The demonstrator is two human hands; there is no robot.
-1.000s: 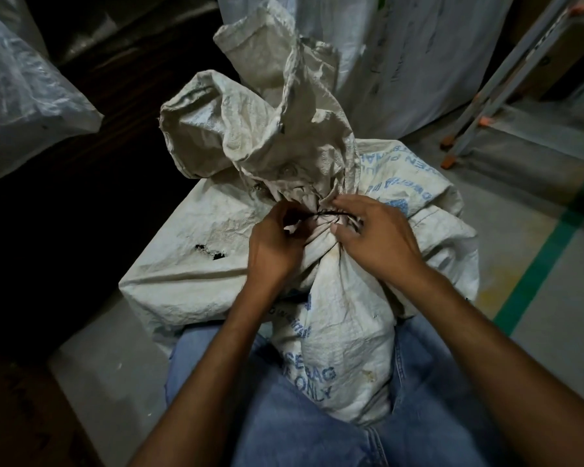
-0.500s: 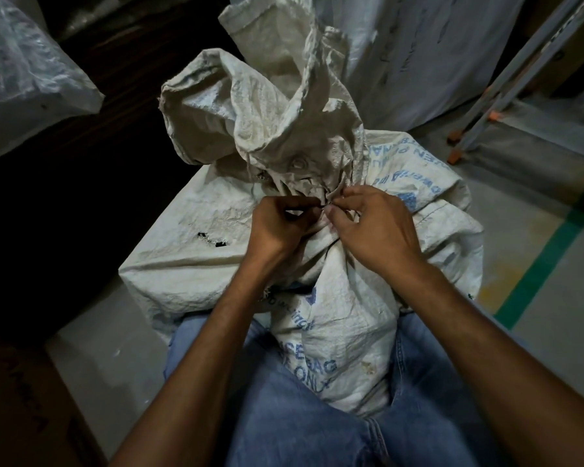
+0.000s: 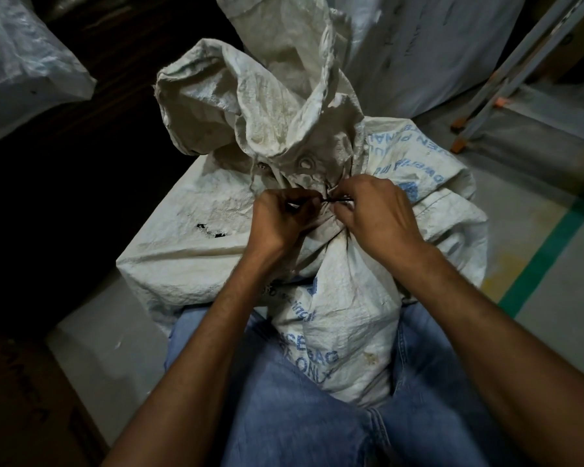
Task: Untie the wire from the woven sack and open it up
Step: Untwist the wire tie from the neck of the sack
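A full white woven sack point(image 3: 196, 244) with blue print leans between my knees, its neck bunched and its loose crumpled top standing up above. A thin dark wire point(image 3: 338, 199) circles the neck. My left hand point(image 3: 279, 222) pinches one end of the wire on the left of the neck. My right hand point(image 3: 373, 215) pinches the wire on the right side, fingertips almost touching the left hand's. Most of the wire is hidden by fingers and folds.
My legs in blue jeans point(image 3: 284, 416) flank the sack. Another pale sack point(image 3: 21, 62) lies at the upper left, a large white sack point(image 3: 418, 45) stands behind. A metal ladder's legs point(image 3: 506, 79) stand at the upper right. A green floor stripe point(image 3: 550, 251) runs on the right.
Both hands stayed at the sack's neck and worked the wire; a short stretch of wire shows between the fingertips again. The sack's loose top shifted slightly.
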